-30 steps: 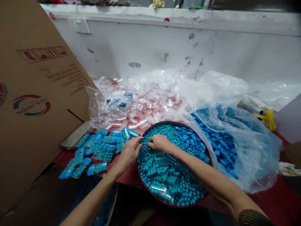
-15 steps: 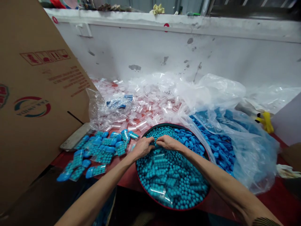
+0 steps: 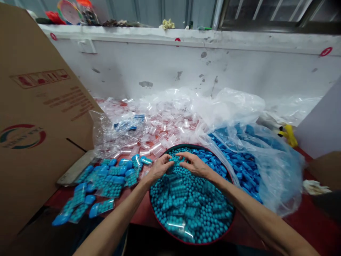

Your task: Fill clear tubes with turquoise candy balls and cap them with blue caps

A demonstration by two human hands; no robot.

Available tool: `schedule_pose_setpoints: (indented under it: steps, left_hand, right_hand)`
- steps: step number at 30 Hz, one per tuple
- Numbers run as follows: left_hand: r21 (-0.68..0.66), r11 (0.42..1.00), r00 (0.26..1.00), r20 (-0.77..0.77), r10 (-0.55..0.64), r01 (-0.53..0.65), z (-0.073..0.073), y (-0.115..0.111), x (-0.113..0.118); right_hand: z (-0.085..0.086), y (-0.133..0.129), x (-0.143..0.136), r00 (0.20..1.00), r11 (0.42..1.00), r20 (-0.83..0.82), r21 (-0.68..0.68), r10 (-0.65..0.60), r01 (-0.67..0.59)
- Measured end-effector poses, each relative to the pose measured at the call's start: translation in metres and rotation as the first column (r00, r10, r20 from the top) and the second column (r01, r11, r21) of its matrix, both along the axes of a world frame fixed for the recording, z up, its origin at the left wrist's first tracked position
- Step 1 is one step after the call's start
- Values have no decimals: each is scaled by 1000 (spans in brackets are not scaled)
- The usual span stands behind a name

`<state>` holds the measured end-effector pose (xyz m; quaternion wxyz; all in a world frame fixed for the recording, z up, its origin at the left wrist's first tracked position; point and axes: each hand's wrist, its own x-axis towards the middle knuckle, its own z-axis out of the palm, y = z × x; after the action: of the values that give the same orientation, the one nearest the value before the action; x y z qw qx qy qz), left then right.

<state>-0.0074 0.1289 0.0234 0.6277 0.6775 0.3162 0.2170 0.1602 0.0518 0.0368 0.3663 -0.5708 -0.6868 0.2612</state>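
Observation:
A round red-rimmed tub [image 3: 162, 226] holds teal beads [image 3: 210, 213], clear bead-filled tubes and, at its back right, blue caps [image 3: 211, 160]. Over the tub's back left part is my left hand [image 3: 160, 166], its fingers curved and the thumb apart from them; whether something small lies between them is hard to tell. My right hand [image 3: 194, 164] hovers over the beads just to the right, thumb and fingers spread, with nothing seen in it. The hands do not touch. Capped tubes full of beads [image 3: 114, 181] lie in a pile left of the tub.
Clear tubes [image 3: 170, 124] cover the red table behind the tub. A plastic bag [image 3: 277, 170] with blue caps lies at right, a yellow-handled tool [image 3: 290, 135] beyond it. A large cardboard box [image 3: 39, 106] stands at left. A white wall [image 3: 160, 64] closes off the back.
The view has shifted, so the scene sits lower and further left. My hands have drawn slightly apart, and the fingers of my right hand have opened from a pinch.

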Motion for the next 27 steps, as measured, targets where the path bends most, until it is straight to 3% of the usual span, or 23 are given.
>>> schedule_pose_setpoints:
  steps: [2,4,9,12,16,18,20,23,25,27]
  left_hand:
    - [-38,999,999,17,-32,33,12,-4,11]
    - [-85,995,999,33,-42,45,21,-6,21]
    - [-219,975,1000,-7,-24,22,21,-14,35]
    - [-224,974,999,-46,6,-17,14,-22,40]
    - [-258,965,998,-27,-62,53,14,-28,41]
    - [-270,960,996,-28,-81,70,15,-30,38]
    - [-270,961,997,-30,-71,61,16,-30,34]
    - [-276,961,999,-26,-44,35,15,-28,28]
    - [-286,958,999,-23,-32,24,12,-27,25]
    - [-296,955,1000,-13,-23,19,11,-27,21]
  right_hand:
    - [7,-3,17,999,1000,35,-25,-8,9]
    - [8,-9,41,985,993,152,-70,-85,97]
    - [6,-35,85,797,932,571,-144,-196,332]
    - [6,-46,80,693,940,714,-161,-100,301]
    - [-1,-49,60,640,957,766,-225,58,183]
    - [-5,-43,57,663,959,746,-228,60,169]
    - [-6,-35,59,757,964,653,-204,3,172]
    - [-8,-22,63,946,941,295,-259,-137,217]
    - [-12,-16,63,976,900,26,-383,-215,208]
    - [-19,-16,61,964,848,-76,-496,-256,187]
